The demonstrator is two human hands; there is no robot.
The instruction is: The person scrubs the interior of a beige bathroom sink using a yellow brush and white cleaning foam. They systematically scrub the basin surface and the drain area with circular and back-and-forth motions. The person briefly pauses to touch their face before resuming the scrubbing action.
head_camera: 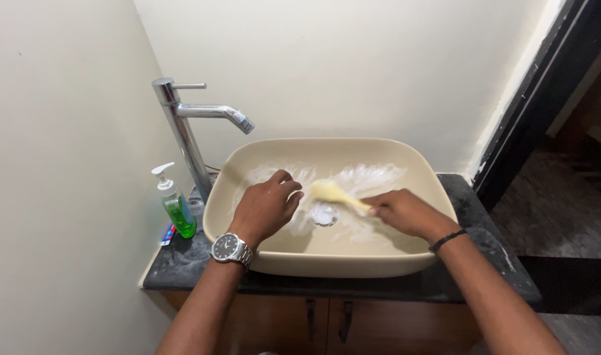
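Hands at a countertop washbasin, seen from above. Nearest the viewer, two dark handles (326,320) hang on the wooden cabinet front under the black stone counter (182,263). Left hand (266,205), with a steel wristwatch (231,248), rests loosely curled inside the basin, fingertips on its wet floor, gripping nothing. Right hand (405,212), with a black wristband (447,240), is closed around the handle of one pale yellow scrub brush (333,192); the brush head, blurred, lies against the basin floor just above the round metal drain (325,215). White foam streaks cover the far slope of the single beige rectangular basin (340,263). On the counter to the left stands one clear pump bottle of green liquid (175,207) with a white pump; a small flat red-and-blue package (168,233) lies at its base, its kind too small to tell. Farther back rises one tall chrome tap (185,131), spout over the basin.
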